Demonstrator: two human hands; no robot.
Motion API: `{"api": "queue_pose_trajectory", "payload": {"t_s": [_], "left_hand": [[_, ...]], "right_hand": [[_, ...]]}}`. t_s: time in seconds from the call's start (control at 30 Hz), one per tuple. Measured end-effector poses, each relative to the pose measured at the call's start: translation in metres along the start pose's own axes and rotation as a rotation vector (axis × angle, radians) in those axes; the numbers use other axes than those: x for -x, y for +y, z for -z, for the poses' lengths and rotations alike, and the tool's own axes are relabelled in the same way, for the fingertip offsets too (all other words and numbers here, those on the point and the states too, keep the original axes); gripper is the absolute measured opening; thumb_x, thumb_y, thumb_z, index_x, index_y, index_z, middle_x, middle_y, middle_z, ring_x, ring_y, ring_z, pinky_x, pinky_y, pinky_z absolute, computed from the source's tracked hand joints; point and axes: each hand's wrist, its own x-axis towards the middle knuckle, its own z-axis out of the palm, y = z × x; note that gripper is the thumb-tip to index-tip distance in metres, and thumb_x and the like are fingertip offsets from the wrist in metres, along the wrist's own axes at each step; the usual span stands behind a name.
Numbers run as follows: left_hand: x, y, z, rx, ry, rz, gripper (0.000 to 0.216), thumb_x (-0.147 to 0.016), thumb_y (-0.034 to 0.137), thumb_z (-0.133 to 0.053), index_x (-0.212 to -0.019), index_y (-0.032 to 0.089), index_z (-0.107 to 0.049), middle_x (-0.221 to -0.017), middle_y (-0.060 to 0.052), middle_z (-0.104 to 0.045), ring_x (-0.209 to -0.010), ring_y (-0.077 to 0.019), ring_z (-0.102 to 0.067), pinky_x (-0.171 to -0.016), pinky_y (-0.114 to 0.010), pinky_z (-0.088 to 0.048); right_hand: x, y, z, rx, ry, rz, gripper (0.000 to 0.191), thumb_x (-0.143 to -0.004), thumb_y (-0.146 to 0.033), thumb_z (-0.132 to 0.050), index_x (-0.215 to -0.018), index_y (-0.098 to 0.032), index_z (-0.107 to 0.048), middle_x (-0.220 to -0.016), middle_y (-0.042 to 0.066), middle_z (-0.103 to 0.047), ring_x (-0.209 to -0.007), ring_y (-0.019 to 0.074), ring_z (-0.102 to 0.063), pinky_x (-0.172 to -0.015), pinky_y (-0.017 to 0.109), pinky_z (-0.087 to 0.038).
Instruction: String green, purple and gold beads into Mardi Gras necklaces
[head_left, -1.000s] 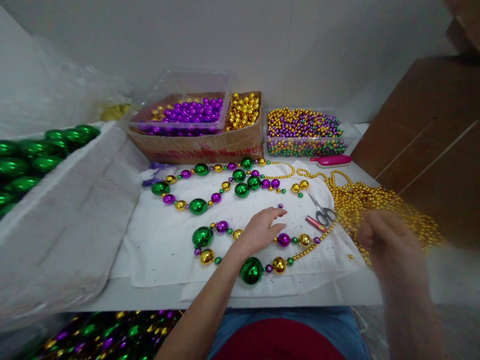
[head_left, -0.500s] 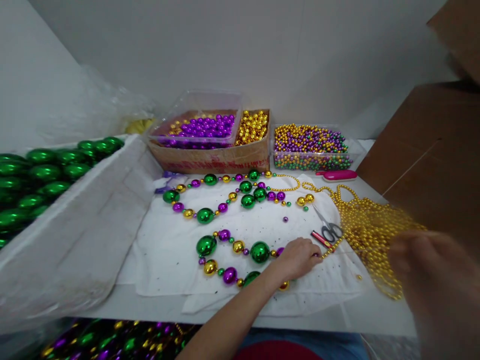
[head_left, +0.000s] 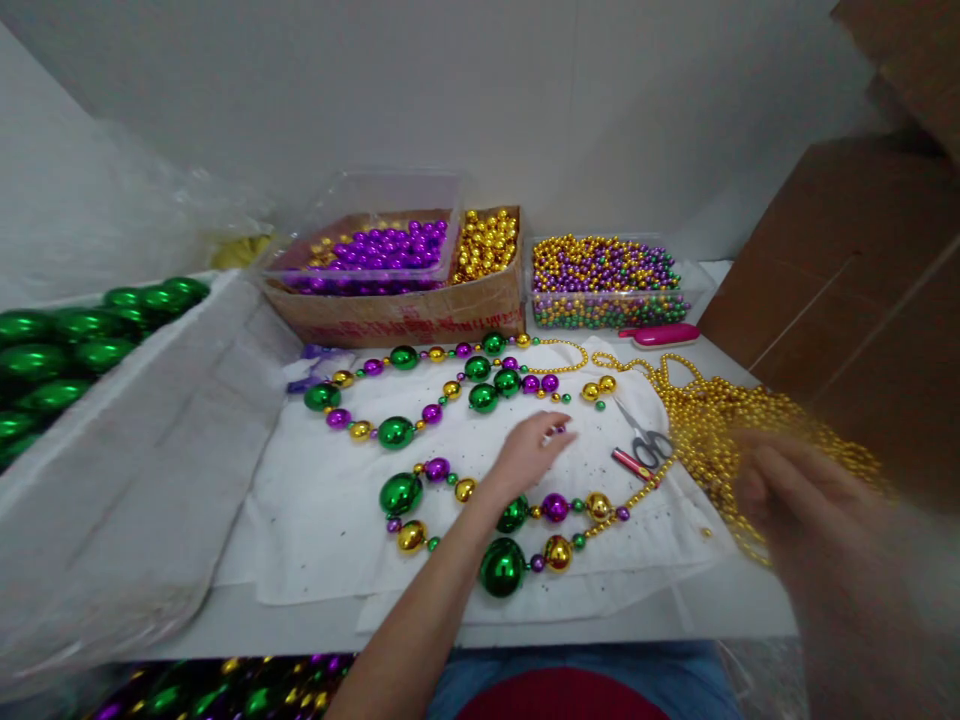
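White desk against a plain wall, white cloth (head_left: 322,500) spread as work mat; we take the cloth as landmark. On its near half lies our bead strand (head_left: 517,525): large green, purple and gold balls, running out into small gold beads off the cloth's right edge. Left hand (head_left: 529,455) sits at cloth centre, fingertips pinched narrow on a small purple bead (head_left: 559,430) just beyond the strand; grip closed on it, we judge. Right hand (head_left: 795,490), blurred, is off the cloth's right side in the heap of gold bead chains (head_left: 720,420); whether its grip is holding or loose we cannot tell. Scissors (head_left: 645,440) and a red tool lie on the cloth's right part. A second strand (head_left: 420,390) lies on the far half; boxes of loose beads (head_left: 607,275) stand beyond the far edge. To do well: keep the pinch light on the tiny bead, lift straight, avoid dragging the forearm across the laid strand.
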Motion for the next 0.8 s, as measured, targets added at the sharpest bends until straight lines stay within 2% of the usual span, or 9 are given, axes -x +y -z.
{"api": "queue_pose_trajectory", "payload": {"t_s": [0.07,0.1,0.17,0.3,0.4,0.5,0.6,0.7,0.8], "left_hand": [[-0.014,-0.022,0.028,-0.202,0.358,0.206,0.028,-0.088,0.036,-0.053,-0.108,0.02,-0.063,-0.109,-0.008,-0.065,-0.099,-0.0211,-0.058,-0.087,-0.033,-0.043],[-0.02,-0.032,0.04,-0.247,0.447,0.268,0.033,-0.088,0.035,-0.051,-0.113,0.016,-0.061,-0.116,-0.013,-0.061,-0.109,-0.0255,-0.053,-0.093,-0.038,-0.039],[-0.029,-0.051,0.056,-0.293,0.519,0.349,0.042,-0.087,0.037,-0.052,-0.118,0.009,-0.056,-0.123,-0.021,-0.055,-0.119,-0.033,-0.044,-0.098,-0.045,-0.032],[-0.034,-0.074,0.057,-0.248,0.45,0.427,0.042,-0.079,0.044,-0.061,-0.101,0.008,-0.063,-0.109,-0.021,-0.061,-0.112,-0.0385,-0.048,-0.094,-0.05,-0.033],[-0.031,-0.082,0.05,-0.142,0.438,0.474,0.035,-0.075,0.044,-0.064,-0.091,0.013,-0.064,-0.101,-0.017,-0.064,-0.107,-0.0373,-0.053,-0.091,-0.049,-0.035],[-0.025,-0.085,0.05,0.026,0.473,0.503,0.031,-0.07,0.039,-0.07,-0.089,0.017,-0.063,-0.103,-0.013,-0.064,-0.11,-0.0337,-0.052,-0.091,-0.043,-0.037],[-0.014,-0.08,0.053,0.271,0.494,0.507,0.033,-0.066,0.037,-0.073,-0.091,0.018,-0.061,-0.107,-0.011,-0.064,-0.108,-0.0287,-0.054,-0.085,-0.036,-0.043],[0.002,-0.068,0.055,0.576,0.452,0.494,0.034,-0.072,0.044,-0.066,-0.093,0.018,-0.06,-0.102,-0.01,-0.065,-0.093,-0.0228,-0.061,-0.073,-0.031,-0.048],[0.02,-0.051,0.05,0.826,0.4,0.468,0.031,-0.079,0.047,-0.059,-0.09,0.018,-0.061,-0.097,-0.009,-0.067,-0.082,-0.0181,-0.064,-0.07,-0.03,-0.051]], "right_hand": [[0.0,0.008,-0.002,-0.013,-0.01,-0.074,0.02,-0.084,-0.035,-0.058,-0.097,-0.025,-0.069,-0.054,-0.002,-0.045,-0.049,0.0114,-0.04,-0.042,0.024,-0.03],[0.001,0.012,-0.003,0.008,-0.019,-0.103,0.021,-0.083,-0.035,-0.059,-0.098,-0.024,-0.069,-0.054,-0.003,-0.045,-0.049,0.0108,-0.039,-0.042,0.023,-0.029],[0.002,0.017,-0.006,0.105,-0.045,-0.125,0.022,-0.082,-0.037,-0.061,-0.097,-0.023,-0.07,-0.058,-0.002,-0.049,-0.052,0.0105,-0.042,-0.045,0.023,-0.032],[0.005,0.023,-0.01,0.266,-0.107,-0.088,0.021,-0.081,-0.038,-0.061,-0.09,-0.021,-0.071,-0.071,0.001,-0.061,-0.061,0.0129,-0.051,-0.055,0.024,-0.041],[0.005,0.029,-0.011,0.295,-0.149,-0.044,0.022,-0.081,-0.039,-0.061,-0.088,-0.021,-0.072,-0.074,0.002,-0.06,-0.06,0.0133,-0.05,-0.053,0.025,-0.042],[0.004,0.041,-0.012,0.28,-0.206,-0.024,0.022,-0.08,-0.039,-0.062,-0.084,-0.021,-0.074,-0.077,0.003,-0.056,-0.062,0.0138,-0.05,-0.05,0.025,-0.042],[0.004,0.054,-0.017,0.206,-0.254,-0.087,0.022,-0.078,-0.039,-0.064,-0.084,-0.021,-0.076,-0.073,0.003,-0.053,-0.061,0.0145,-0.05,-0.048,0.026,-0.041],[0.009,0.061,-0.027,0.136,-0.295,-0.166,0.026,-0.077,-0.039,-0.066,-0.091,-0.021,-0.076,-0.068,0.001,-0.051,-0.056,0.0141,-0.049,-0.047,0.026,-0.04],[0.02,0.061,-0.038,0.109,-0.338,-0.256,0.033,-0.076,-0.042,-0.066,-0.101,-0.021,-0.074,-0.065,0.0,-0.052,-0.051,0.0127,-0.046,-0.046,0.026,-0.039]]}}
